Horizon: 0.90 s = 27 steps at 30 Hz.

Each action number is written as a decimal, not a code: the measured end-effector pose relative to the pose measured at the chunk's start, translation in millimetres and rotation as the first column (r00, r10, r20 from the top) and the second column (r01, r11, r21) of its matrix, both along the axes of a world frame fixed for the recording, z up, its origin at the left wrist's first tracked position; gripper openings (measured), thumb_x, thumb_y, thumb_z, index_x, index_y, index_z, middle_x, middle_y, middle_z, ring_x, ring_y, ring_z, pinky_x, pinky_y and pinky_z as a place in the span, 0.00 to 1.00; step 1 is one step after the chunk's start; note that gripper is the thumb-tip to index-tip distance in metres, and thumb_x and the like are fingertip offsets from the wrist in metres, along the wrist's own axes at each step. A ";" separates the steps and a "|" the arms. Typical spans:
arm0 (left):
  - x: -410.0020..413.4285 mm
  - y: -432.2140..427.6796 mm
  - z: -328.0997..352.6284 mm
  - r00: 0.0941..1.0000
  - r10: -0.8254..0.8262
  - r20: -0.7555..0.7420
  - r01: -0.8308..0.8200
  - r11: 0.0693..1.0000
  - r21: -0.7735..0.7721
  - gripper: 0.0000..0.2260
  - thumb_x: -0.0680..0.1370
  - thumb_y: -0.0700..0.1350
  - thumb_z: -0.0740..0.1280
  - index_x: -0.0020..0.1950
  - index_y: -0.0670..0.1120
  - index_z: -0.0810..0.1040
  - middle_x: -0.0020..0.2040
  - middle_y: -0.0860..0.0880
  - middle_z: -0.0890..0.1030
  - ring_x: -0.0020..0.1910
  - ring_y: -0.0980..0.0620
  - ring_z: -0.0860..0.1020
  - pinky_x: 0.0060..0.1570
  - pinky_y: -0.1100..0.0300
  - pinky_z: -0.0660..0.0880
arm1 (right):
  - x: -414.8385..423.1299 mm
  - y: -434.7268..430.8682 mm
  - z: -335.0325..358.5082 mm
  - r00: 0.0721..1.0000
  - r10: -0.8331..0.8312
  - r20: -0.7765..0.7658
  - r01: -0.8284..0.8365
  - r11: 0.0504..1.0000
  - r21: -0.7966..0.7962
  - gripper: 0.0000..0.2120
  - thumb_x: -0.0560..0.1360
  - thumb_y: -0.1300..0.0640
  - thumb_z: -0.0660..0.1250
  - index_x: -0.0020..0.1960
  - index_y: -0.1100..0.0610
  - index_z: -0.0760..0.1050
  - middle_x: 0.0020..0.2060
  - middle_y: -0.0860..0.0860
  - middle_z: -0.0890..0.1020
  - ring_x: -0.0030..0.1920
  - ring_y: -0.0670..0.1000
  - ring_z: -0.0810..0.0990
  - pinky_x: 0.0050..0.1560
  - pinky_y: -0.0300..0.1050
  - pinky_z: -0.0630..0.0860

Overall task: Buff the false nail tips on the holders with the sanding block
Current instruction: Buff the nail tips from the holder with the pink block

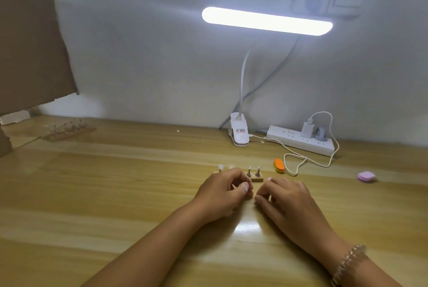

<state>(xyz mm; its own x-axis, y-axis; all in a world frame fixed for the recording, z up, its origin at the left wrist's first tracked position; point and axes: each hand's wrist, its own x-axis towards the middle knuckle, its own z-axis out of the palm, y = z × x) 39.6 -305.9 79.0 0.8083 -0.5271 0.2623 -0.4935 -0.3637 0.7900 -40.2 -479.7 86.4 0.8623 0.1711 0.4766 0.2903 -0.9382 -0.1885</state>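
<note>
Left grip (225, 190) curled by nail holder (257, 179), lamp clip label (240, 131) illegible

Bare forearms; beaded bracelet (349, 263) on right wrist

A home craft desk is suggested: a wooden tabletop (115, 194), a clip-on lamp (266, 21) at twelve o'clock, a power strip (298, 139) at one o'clock, seemingly a nail-tip rack (69, 130) at ten.
</note>
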 end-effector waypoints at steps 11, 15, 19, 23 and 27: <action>-1.7 0.9 0.5 0.985 -0.105 -0.138 0.088 0.988 -0.125 0.02 0.79 0.45 0.70 0.48 0.52 0.80 0.47 0.54 0.86 0.39 0.51 0.81 0.35 0.50 0.78 | 4.3 -1.6 -1.7 1.000 -0.023 -0.003 0.023 0.991 0.130 0.07 0.78 0.56 0.66 0.44 0.48 0.69 0.36 0.40 0.74 0.41 0.46 0.74 0.47 0.49 0.69; -1.1 0.1 -1.5 0.989 -0.099 -0.110 0.086 0.990 -0.115 0.03 0.78 0.47 0.71 0.48 0.55 0.80 0.45 0.55 0.86 0.38 0.49 0.82 0.33 0.49 0.78 | 3.7 -1.0 -2.0 1.000 0.004 -0.006 -0.003 0.992 0.124 0.06 0.78 0.55 0.65 0.45 0.47 0.69 0.38 0.40 0.74 0.42 0.45 0.73 0.49 0.49 0.69; 1.1 -1.1 -3.1 0.990 -0.084 -0.112 0.070 0.990 -0.124 0.02 0.79 0.47 0.70 0.47 0.54 0.81 0.44 0.55 0.86 0.40 0.46 0.83 0.35 0.49 0.79 | 1.2 1.7 -0.8 0.999 0.029 0.014 -0.030 0.995 0.090 0.04 0.78 0.54 0.65 0.47 0.47 0.71 0.40 0.40 0.75 0.43 0.45 0.74 0.49 0.48 0.70; 3.6 -1.9 -2.7 0.984 -0.100 -0.145 0.066 0.973 -0.219 0.05 0.80 0.43 0.68 0.47 0.52 0.80 0.44 0.50 0.87 0.42 0.59 0.83 0.36 0.68 0.72 | -0.4 3.4 2.0 0.995 -0.003 0.104 -0.010 0.993 0.119 0.08 0.72 0.55 0.73 0.48 0.50 0.75 0.39 0.40 0.76 0.38 0.45 0.75 0.45 0.45 0.70; 3.3 -1.5 -3.1 0.980 -0.129 -0.153 0.092 0.970 -0.225 0.03 0.80 0.42 0.68 0.49 0.48 0.82 0.45 0.49 0.87 0.43 0.61 0.83 0.35 0.73 0.71 | -1.5 5.2 4.7 0.989 -0.015 0.146 -0.002 0.993 0.120 0.06 0.73 0.52 0.73 0.44 0.50 0.76 0.37 0.40 0.76 0.36 0.45 0.75 0.43 0.46 0.71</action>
